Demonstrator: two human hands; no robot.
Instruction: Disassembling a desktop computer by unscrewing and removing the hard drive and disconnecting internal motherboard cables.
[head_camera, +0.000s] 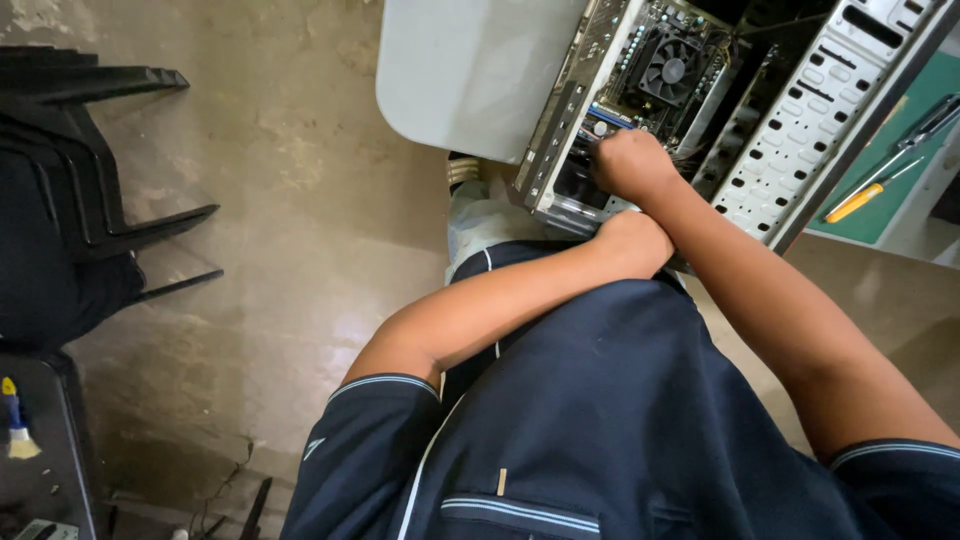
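at the far left a stack of black plastic chairs (90, 170) stands on the bare grey concrete floor (300, 200), legs pointing right. below it, in the bottom-left corner, a dark shelf top (40, 480) carries a small brush with a blue and yellow handle (14, 420).

toward the middle, the rounded corner of a pale grey table top (450, 70) juts over the floor. on its right edge lies an open silver-grey metal computer case (790, 130), side panel off, resting on its side and tilted across the table. inside the case sits a green-brown circuit board (640, 50) with a black round cooling fan (672, 68) on it; further right inside is a perforated metal drive cage (800, 140).

the person's left hand (632, 243), closed into a loose fist, presses against the lower outside rim of the case; whether it grips anything cannot be told. the right hand (628, 162), fingers curled under and hidden, reaches into the case at the lower edge of the circuit board; what it pinches cannot be seen. the two hands are close, one just above the other, not touching.

at the far right, on a green mat (880, 200) near the table's right edge, lies a screwdriver with a yellow handle (868, 192), with a dark-handled tool (930, 122) just beyond it.
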